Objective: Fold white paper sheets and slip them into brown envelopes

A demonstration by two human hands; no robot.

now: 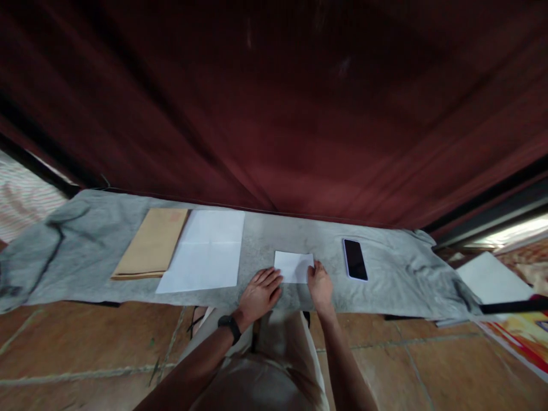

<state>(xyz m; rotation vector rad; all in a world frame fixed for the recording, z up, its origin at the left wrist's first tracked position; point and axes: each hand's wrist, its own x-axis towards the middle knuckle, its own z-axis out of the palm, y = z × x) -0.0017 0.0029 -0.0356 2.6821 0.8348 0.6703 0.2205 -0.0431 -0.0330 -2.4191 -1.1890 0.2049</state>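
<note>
A small folded white paper [293,265] lies on a grey cloth [85,251] spread on the tiled floor. My left hand [260,295], with a black watch on the wrist, rests flat with fingers stretched out, its fingertips touching the paper's lower left corner. My right hand [321,283] presses on the paper's right edge with fingers extended. Neither hand lifts the paper.
A larger white sheet [204,251] and a brown envelope [152,244] lie to the left on the cloth. A black phone [355,259] lies to the right. Dark red curtain [274,103] hangs behind. More paper [492,279] and a colourful print [520,334] sit far right.
</note>
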